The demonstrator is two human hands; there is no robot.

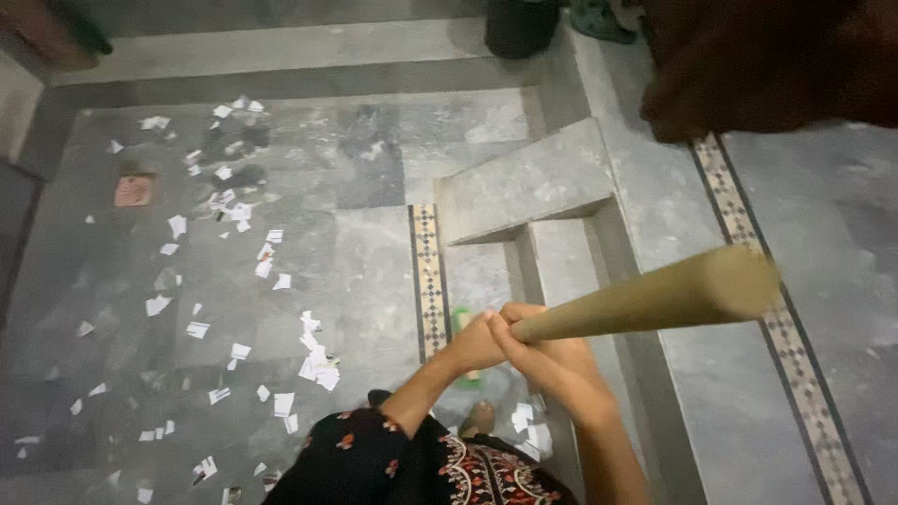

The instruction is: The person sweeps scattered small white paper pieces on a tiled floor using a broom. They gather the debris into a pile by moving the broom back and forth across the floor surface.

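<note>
Both hands, left hand [479, 344] and right hand [552, 360], wrap tight round the stick [655, 297]; its lower end is hidden behind them.

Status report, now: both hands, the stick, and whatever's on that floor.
Left hand and right hand both gripping wooden stick. Stick's lower end hidden behind hands. White paper scraps scattered across grey floor; stone step ahead.

I see both hands, left hand [475, 344] and right hand [552, 360], clasped around a tan wooden handle [655, 297]. White paper scraps [238, 271] litter the grey stone floor [374, 271] toward its left edge.
</note>
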